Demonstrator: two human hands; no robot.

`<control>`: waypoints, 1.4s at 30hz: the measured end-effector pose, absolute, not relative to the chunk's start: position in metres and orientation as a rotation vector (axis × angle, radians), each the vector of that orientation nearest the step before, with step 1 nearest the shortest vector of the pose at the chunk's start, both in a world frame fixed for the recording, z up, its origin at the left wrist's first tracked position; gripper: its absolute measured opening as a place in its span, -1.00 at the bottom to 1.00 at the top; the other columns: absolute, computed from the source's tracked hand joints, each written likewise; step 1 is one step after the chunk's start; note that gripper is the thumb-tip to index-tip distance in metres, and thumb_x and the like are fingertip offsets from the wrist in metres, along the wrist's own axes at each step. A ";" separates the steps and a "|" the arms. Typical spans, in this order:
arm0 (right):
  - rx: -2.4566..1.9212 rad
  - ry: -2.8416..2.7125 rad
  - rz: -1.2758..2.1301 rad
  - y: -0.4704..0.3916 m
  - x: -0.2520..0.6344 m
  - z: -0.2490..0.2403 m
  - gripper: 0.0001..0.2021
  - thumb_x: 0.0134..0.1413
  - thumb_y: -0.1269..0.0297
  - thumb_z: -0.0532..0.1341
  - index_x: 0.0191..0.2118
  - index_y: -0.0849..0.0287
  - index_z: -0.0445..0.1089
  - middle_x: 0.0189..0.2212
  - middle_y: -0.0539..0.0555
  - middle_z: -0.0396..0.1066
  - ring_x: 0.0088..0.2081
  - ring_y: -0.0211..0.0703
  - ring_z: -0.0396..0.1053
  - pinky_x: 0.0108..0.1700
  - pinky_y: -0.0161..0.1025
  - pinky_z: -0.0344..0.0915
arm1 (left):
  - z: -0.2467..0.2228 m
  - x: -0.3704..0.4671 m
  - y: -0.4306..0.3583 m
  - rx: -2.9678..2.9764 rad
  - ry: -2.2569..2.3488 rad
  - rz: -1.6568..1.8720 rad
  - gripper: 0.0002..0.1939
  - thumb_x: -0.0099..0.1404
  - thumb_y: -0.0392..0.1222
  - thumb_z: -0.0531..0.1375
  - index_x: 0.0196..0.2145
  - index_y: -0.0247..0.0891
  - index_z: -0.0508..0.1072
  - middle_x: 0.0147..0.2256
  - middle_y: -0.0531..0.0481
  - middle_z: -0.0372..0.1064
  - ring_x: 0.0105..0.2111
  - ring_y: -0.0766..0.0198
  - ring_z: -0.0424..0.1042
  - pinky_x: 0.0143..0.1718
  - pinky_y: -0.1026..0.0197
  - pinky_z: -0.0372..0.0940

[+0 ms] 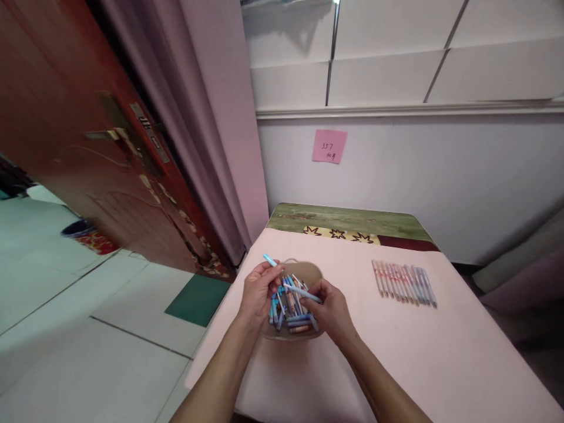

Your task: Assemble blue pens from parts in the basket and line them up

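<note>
A beige basket [311, 269] on the table holds several pens in blue, white and orange tones. Over its left side, my left hand [259, 289] is closed on a light blue pen [269, 259], whose bright end sticks up past the fingers. My right hand [328, 308] pinches a pale blue pen [302, 291] above the basket's right side, the pen pointing left. To the right, several pens [403, 284] with red, pink and grey-blue barrels lie side by side in a row.
The table has a pale pink cover [388, 364] and a green wooden far end [343, 217]. Behind it, a pink note [329, 147] is stuck to the wall. A reddish-brown door [88, 176] and a purple curtain [194, 117] stand at the left.
</note>
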State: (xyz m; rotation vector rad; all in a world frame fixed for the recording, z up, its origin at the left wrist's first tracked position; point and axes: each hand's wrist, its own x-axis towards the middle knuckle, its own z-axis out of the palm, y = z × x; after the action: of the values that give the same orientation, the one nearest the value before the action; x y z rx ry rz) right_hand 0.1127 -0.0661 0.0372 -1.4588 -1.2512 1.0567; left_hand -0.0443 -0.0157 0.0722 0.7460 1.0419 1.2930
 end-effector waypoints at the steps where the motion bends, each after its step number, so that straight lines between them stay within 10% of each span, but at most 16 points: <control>1: -1.528 -1.323 0.991 -0.067 0.115 0.038 -0.80 -0.16 0.21 0.33 -0.48 0.14 0.29 -0.59 -0.08 0.36 -0.52 -0.24 0.28 -0.46 -0.34 0.16 | 0.071 -0.047 -0.014 0.790 1.068 1.301 -0.63 -0.10 -0.16 0.40 -0.32 -0.33 0.46 -0.53 0.07 0.41 -0.67 0.52 0.18 -0.68 0.43 0.01; 17: -1.663 -1.625 0.413 -0.078 0.120 0.064 -0.83 0.09 0.25 0.14 -0.20 0.06 0.41 -0.34 -0.01 0.49 -0.41 -0.23 0.40 -0.33 -0.33 0.20 | 0.026 -0.064 -0.038 1.858 1.965 0.422 -0.78 0.12 -0.36 0.14 -0.24 -0.26 0.44 -0.35 -0.24 0.44 -0.31 -0.02 0.44 -0.27 0.10 0.18; 20: -1.636 -1.550 0.377 -0.078 0.121 0.064 -0.81 0.13 0.21 0.10 -0.19 0.10 0.39 -0.32 0.03 0.49 -0.41 -0.23 0.41 -0.33 -0.34 0.23 | 0.023 -0.060 -0.033 1.863 1.879 0.518 -0.80 0.11 -0.31 0.17 -0.26 -0.20 0.48 -0.22 -0.20 0.43 -0.22 -0.01 0.41 -0.20 0.11 0.16; 27: -1.796 -1.815 0.312 -0.067 0.120 0.037 -0.79 0.12 0.27 0.14 -0.13 0.06 0.42 -0.26 0.06 0.49 -0.17 -0.11 0.38 -0.18 -0.29 0.19 | 0.000 -0.051 -0.003 1.688 1.787 0.534 -0.84 0.00 -0.33 0.21 -0.68 -0.23 0.40 -0.63 -0.05 0.35 -0.41 0.09 0.41 -0.31 0.17 0.17; 42: -1.767 -1.847 0.355 -0.072 0.122 0.032 -0.81 0.16 0.27 0.13 -0.19 0.08 0.47 -0.25 0.08 0.50 -0.16 -0.08 0.37 -0.10 -0.23 0.17 | 0.008 -0.042 0.004 1.297 1.515 0.820 -0.82 -0.14 -0.18 0.34 -0.64 -0.26 0.41 -0.73 0.12 0.23 -0.64 0.30 0.27 -0.60 0.32 0.06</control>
State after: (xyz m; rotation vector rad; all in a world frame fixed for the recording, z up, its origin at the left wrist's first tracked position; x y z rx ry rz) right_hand 0.1223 -0.0724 0.0318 -1.7670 -1.8466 0.3550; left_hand -0.0416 0.0041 0.0085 1.2970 1.5149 0.8200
